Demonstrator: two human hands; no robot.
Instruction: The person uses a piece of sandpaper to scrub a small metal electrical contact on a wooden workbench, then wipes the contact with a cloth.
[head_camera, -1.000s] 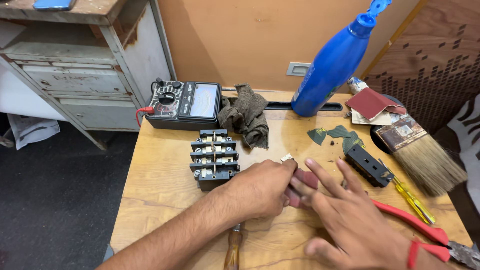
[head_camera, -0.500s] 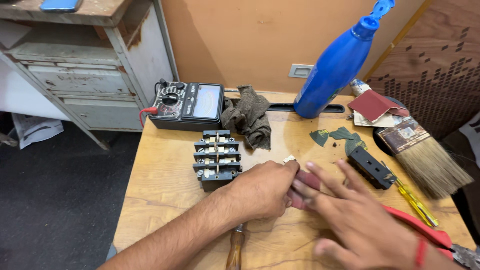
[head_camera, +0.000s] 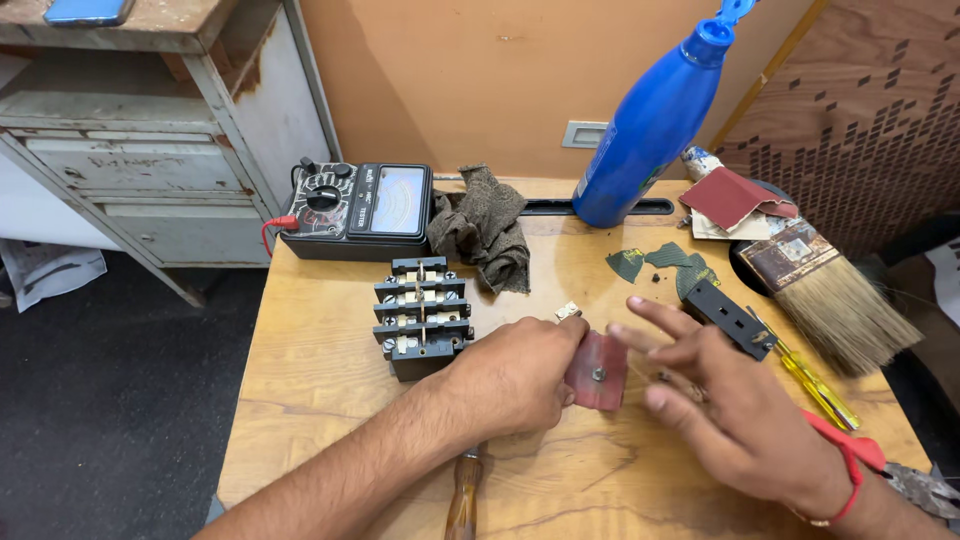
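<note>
L hand (head_camera: 515, 375) is clenched on a reddish sandpaper piece (head_camera: 598, 372) w/ a small metal part on it, held just right of the black terminal block (head_camera: 420, 315), prob. to steady it; R hand (head_camera: 715, 405) hovers released beside it. Free bench (head_camera: 320, 370) left of the block, tools crowd its right

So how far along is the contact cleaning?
Done: black block stripped open, one black part set aside. In hand: left hand holds a reddish abrasive scrap with a small metal piece on it; right hand open beside. Left: the block isn't reassembled.
</note>
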